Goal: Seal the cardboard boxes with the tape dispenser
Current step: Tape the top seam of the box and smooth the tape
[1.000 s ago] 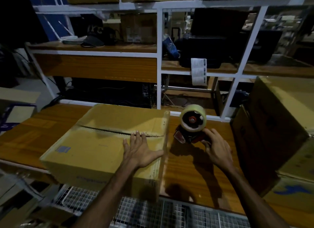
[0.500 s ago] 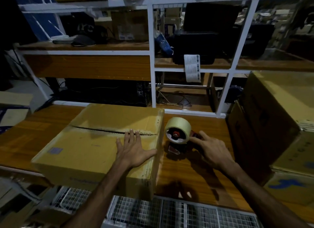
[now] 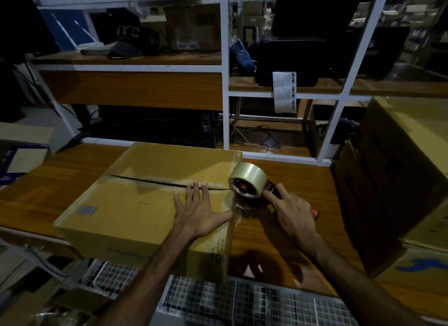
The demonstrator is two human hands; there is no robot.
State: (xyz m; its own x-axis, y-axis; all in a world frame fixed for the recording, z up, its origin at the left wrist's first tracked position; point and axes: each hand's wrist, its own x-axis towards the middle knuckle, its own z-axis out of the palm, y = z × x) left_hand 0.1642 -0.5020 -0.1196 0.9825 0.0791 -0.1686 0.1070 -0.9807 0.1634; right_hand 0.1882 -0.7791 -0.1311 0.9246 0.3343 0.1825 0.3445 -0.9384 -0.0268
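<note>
On the worktop (image 3: 286, 231), a flat left hand (image 3: 198, 210) is pressing the cardboard box (image 3: 135, 204) while the right hand (image 3: 294, 210) is gripping the tape dispenser (image 3: 249, 183) against its right edge; misaligned, tape could miss the open seam (image 3: 155, 183).

White letters reading "rc" show on a dark item (image 3: 128, 32) on the far left shelf; the hanging label strip's (image 3: 284, 92) barcoded print is illegible.
</note>
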